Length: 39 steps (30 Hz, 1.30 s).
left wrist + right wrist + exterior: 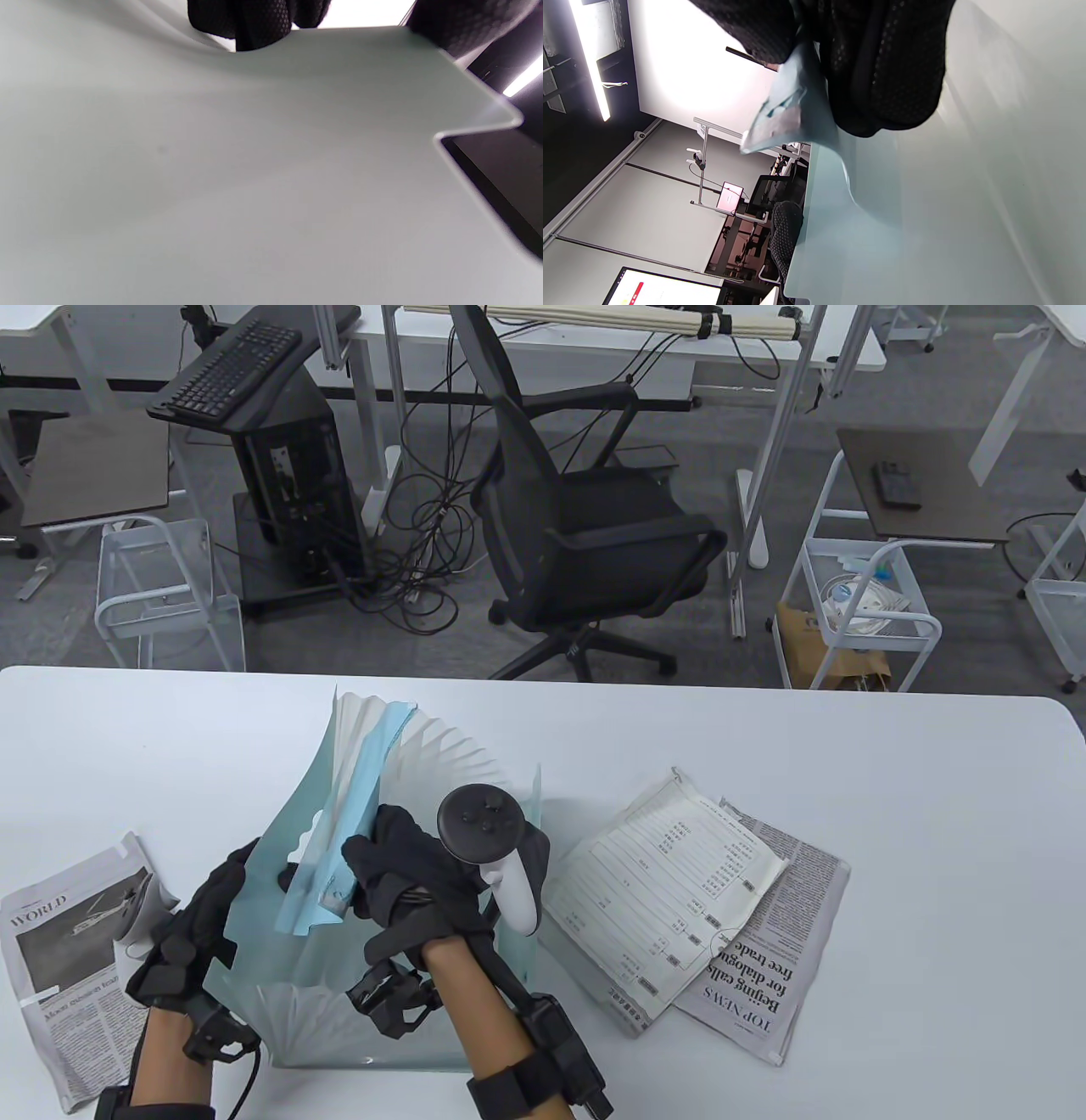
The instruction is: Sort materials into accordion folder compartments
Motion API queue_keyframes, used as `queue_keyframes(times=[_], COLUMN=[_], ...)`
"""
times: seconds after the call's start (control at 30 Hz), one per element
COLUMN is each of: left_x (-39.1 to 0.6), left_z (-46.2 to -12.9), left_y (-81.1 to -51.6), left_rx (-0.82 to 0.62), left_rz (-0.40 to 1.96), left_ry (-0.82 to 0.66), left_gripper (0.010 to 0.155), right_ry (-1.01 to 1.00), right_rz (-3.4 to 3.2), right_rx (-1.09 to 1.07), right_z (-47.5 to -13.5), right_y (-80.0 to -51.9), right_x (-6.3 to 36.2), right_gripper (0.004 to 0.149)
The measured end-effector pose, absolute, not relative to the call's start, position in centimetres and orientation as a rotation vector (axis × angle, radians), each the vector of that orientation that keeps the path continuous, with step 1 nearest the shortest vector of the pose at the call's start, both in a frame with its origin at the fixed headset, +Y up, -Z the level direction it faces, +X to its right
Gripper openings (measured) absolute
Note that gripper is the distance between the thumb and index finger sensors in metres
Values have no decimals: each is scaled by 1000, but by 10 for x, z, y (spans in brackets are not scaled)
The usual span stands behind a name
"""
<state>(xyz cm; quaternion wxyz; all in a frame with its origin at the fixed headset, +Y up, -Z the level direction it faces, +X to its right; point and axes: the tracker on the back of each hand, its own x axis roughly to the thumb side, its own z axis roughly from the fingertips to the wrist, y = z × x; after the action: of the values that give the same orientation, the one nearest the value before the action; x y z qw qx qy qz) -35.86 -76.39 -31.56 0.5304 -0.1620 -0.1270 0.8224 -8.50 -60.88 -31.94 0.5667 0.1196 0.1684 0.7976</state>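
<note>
White counter (pixel 848 746) under me, my left hand (pixel 199 920) grips the floppy translucent green accordion folder's (pixel 356 984) wall while my right hand (pixel 407 874) pinches a thin, limp blue paper sheet (pixel 352 806).

Black office chair (pixel 585 517), grey carpet floor (pixel 102 636), white desks (pixel 594 339)

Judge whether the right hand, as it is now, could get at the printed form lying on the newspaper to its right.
Probably not yet: the right hand pinches a blue sheet at the accordion folder. The printed form lies uncovered, so the way is otherwise free.
</note>
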Motion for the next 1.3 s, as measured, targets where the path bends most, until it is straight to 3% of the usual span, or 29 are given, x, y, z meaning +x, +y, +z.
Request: queue_keyframes(times=[0.4,0.87,1.3], left_x=[-360,-360,-359], left_z=[-315,-314,-314], left_y=[-767,-767,-766], left_rx=[-386,-389,-383], left_rz=[2008,1992,1964], left_ry=[-302,-291,-280], left_gripper=[80,80,79], right_ry=[354,132,-10], right_rz=[1924,2002,2118], right_rx=[317,151,-47], right_z=[-316,-302,-291], right_y=[-603,-589,-637], right_x=[-71,26,127], right_gripper=[55,54,52])
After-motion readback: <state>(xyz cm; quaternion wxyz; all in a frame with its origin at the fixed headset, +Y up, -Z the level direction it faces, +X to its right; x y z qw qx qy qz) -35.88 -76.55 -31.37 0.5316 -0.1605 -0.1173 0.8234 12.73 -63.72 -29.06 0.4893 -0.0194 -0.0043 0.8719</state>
